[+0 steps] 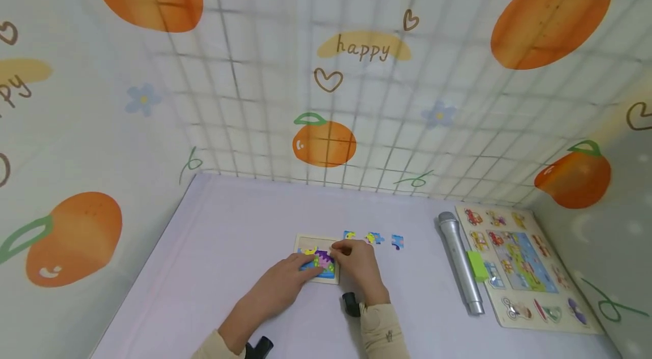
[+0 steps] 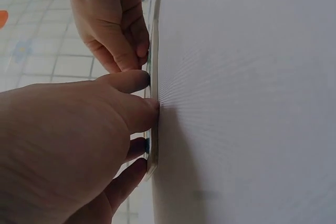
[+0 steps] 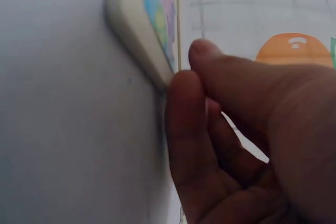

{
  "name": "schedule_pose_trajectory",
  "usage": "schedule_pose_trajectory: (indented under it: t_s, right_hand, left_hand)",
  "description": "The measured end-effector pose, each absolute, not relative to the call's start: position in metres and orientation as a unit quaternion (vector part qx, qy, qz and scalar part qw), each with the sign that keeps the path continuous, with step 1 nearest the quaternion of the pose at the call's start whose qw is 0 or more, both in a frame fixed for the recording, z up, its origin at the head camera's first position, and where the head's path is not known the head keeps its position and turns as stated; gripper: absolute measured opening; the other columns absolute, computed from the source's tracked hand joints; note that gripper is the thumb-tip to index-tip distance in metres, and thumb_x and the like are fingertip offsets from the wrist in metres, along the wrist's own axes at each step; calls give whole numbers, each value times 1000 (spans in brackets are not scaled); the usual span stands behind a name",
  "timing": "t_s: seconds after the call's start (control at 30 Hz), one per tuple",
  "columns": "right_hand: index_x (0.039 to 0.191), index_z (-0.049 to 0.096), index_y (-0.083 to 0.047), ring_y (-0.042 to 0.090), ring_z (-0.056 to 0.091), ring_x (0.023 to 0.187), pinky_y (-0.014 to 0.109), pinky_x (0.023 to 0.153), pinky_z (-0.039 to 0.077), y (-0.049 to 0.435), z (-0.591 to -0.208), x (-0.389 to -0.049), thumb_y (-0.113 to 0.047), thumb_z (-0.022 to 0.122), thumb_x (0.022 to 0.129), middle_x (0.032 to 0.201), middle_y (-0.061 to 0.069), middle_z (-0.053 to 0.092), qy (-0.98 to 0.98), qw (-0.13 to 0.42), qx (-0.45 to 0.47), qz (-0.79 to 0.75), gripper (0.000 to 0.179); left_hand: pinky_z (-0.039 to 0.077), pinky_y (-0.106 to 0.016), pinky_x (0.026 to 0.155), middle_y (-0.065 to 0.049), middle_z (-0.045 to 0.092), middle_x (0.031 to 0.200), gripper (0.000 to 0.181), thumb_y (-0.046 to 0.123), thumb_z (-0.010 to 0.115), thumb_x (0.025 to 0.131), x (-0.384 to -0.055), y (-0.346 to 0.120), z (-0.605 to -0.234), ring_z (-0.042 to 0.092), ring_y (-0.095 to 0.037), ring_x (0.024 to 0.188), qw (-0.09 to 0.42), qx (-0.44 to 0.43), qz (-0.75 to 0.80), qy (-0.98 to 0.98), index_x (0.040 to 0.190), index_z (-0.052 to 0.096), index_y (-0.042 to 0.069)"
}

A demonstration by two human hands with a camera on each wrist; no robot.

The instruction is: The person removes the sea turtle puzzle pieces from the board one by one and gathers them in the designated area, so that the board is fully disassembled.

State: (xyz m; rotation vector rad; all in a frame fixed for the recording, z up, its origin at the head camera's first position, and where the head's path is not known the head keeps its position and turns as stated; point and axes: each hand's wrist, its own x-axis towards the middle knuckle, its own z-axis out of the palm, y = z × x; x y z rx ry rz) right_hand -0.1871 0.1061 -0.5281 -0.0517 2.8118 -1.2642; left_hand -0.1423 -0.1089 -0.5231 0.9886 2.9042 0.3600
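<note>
A small wooden puzzle tray (image 1: 301, 240) lies on the table, its lower part filled with colourful picture pieces (image 1: 326, 268) and its upper strip bare wood. My left hand (image 1: 277, 285) reaches over it from the left, extended fingers resting on the pieces and the near rim. The left wrist view shows those fingers (image 2: 137, 81) along the tray's edge. At the tray's right side is my right hand (image 1: 359, 263), fingers bent, thumb and index fingertips close together by the rim. From the right wrist view (image 3: 184, 82), I cannot tell whether a piece is between them.
Loose puzzle pieces (image 1: 374, 238) lie just beyond the right hand. Farther right are a silver microphone (image 1: 460, 263), a lime-green block (image 1: 477, 266) and a large wooden picture board (image 1: 555, 313). A fruit-printed cloth wall (image 1: 265, 138) rises behind the table.
</note>
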Motion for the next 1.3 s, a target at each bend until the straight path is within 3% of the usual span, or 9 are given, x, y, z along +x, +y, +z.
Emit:
schedule_pose_trajectory:
  t_s: [0.2,0.67,1.0,1.3]
  right_hand:
    - [102,81,-13,14,68,89,35,78,59,109,-526,-188,-18,78,91,93,0,77,916,31,-37,-398,12]
    - [100,81,-10,13,66,87,34,76,58,110,-521,-186,-15,77,91,97,2,77,923,58,-50,-376,11]
    - [97,79,-8,11,63,80,30,72,57,109,-524,-184,-13,78,90,87,1,75,921,58,-65,-379,8]
    - [95,76,-9,10,59,76,26,66,51,108,-523,-184,-12,78,89,84,0,70,919,58,-60,-385,8]
  left_hand:
    - [52,-49,107,-9,53,150,45,10,50,106,-140,-107,-519,53,-30,136,18,327,100,940,145,59,30]
    - [51,-48,110,-7,52,151,48,10,51,106,-143,-104,-526,51,-29,138,35,316,92,944,146,56,35]
    - [52,-44,108,-8,53,150,57,3,57,101,-139,-102,-528,51,-28,137,25,325,69,943,146,55,38]
    - [54,-44,106,-9,55,148,52,6,58,102,-137,-98,-524,52,-28,137,18,313,72,947,143,60,37]
